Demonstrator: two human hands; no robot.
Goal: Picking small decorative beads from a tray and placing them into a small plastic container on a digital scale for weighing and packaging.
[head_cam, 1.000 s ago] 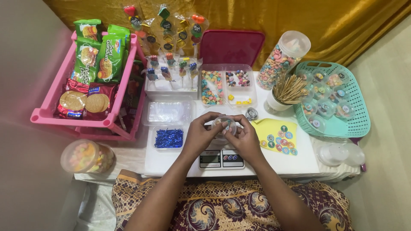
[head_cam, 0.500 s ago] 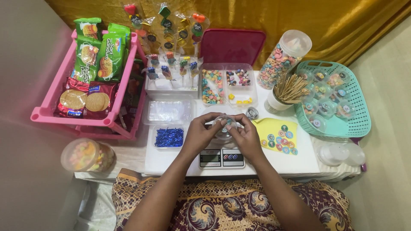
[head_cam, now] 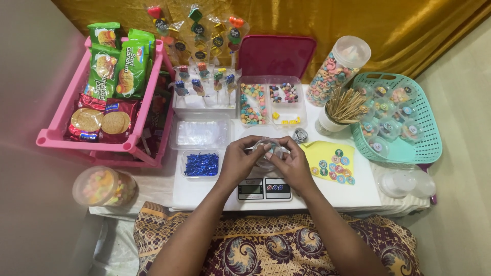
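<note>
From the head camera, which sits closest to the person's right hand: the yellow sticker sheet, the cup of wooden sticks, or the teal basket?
From the right hand:
1. Yellow sticker sheet, just to its right on the table.
2. Cup of wooden sticks, farther back and right.
3. Teal basket, at the far right edge.

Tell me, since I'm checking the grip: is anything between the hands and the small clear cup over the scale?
Nothing visible is. The left hand and the right hand both hold the small clear cup directly, fingers on its rim and sides, above the kitchen scale. The blue twist ties and sticker sheet lie off to the sides.
</note>
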